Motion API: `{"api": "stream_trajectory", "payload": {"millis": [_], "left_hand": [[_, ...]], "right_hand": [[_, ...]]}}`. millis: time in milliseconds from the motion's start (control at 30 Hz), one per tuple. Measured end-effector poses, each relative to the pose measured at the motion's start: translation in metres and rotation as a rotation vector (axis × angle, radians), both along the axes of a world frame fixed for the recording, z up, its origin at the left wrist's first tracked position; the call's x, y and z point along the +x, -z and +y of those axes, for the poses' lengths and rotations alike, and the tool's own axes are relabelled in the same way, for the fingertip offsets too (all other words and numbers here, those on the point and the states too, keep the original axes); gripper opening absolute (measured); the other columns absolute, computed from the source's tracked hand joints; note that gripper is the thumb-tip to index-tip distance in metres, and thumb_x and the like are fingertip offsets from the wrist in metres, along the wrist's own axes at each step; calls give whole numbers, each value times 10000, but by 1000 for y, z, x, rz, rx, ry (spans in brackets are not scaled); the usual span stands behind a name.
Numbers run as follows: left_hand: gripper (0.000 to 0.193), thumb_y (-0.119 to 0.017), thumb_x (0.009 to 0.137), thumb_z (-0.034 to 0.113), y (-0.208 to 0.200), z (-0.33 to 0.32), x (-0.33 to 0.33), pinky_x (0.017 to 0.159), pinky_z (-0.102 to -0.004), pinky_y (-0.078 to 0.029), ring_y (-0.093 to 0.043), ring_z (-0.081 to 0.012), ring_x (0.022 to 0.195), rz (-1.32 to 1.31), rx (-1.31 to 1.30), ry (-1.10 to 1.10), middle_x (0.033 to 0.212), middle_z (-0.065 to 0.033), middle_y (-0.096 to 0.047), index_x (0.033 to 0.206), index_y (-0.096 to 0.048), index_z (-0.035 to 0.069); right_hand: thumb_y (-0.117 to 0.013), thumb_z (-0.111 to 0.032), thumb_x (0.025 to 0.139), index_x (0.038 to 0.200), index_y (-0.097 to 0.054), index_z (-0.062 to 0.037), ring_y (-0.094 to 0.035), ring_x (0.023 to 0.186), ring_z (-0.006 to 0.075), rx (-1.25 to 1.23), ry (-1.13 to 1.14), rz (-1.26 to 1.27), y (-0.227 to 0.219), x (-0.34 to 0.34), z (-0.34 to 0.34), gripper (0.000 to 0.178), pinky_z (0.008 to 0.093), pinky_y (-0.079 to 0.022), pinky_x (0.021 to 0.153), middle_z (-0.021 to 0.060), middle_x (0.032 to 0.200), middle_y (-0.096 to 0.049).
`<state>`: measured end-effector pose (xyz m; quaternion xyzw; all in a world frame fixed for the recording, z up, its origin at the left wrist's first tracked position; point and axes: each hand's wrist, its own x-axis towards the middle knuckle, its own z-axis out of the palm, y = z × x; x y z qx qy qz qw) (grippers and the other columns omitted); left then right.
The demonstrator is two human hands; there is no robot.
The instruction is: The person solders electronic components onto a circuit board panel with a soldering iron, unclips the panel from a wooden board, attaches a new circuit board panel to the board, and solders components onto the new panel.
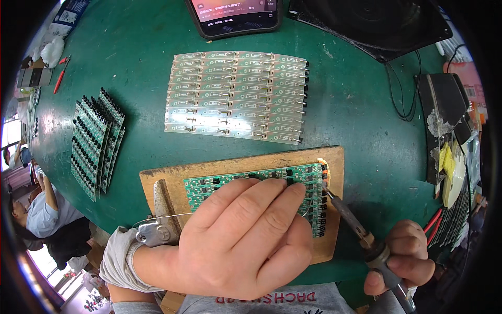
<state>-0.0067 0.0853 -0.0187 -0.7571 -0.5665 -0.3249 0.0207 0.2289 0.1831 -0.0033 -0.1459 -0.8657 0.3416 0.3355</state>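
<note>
My left hand (246,225) lies over a green circuit board panel (196,194), its fingers closed. A thin silvery solder wire (178,215) enters under this hand from the left; a short bit shows near the thumb. My right hand (405,256) grips a soldering iron (355,220), whose tip meets the panel's right edge among a row of black parts (322,225). The panel rests on a wooden board (235,161). Part of the panel is hidden by my left hand.
Pale circuit strips (235,97) lie side by side beyond the wooden board. Stacked green boards (97,144) stand at left, near red-handled pliers (60,78). A phone (235,15), black panel (371,23) and dark box (444,115) edge the green table. Other people (49,206) sit at far left.
</note>
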Motion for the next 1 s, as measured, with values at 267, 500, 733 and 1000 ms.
{"api": "stream_trajectory", "payload": {"millis": [267, 500, 733, 1000], "left_hand": [[186, -641, 625, 74, 0, 1, 2, 599, -341, -534, -652, -286, 776, -3, -14, -11, 902, -197, -676, 775, -562, -3], [184, -634, 613, 74, 1, 1, 3, 601, -339, -541, -640, -277, 780, 26, -35, -15, 908, -189, -667, 766, -569, -4], [191, -634, 612, 76, 1, 2, 2, 602, -340, -543, -628, -283, 799, 32, -46, 5, 939, -196, -654, 771, -568, -5], [202, -638, 615, 88, -2, -1, 0, 606, -346, -539, -628, -286, 811, 41, -71, 8, 947, -202, -655, 783, -571, -2]], "right_hand": [[-775, -284, 752, 947, -418, -107, -420, 464, 146, -34, 6, -73, -1, -6, -1, 444, 316, -324, 437, 23, 624, -475], [-780, -275, 743, 940, -426, -103, -421, 462, 149, -28, -17, -67, 2, -6, 1, 440, 319, -324, 439, 26, 627, -479], [-775, -277, 738, 923, -421, -95, -420, 454, 147, -16, -13, -80, 0, -8, 3, 439, 317, -319, 433, 28, 616, -474], [-761, -295, 750, 913, -421, -91, -409, 446, 139, 7, -31, -30, 4, -7, 2, 428, 311, -309, 427, 22, 601, -462]]}}
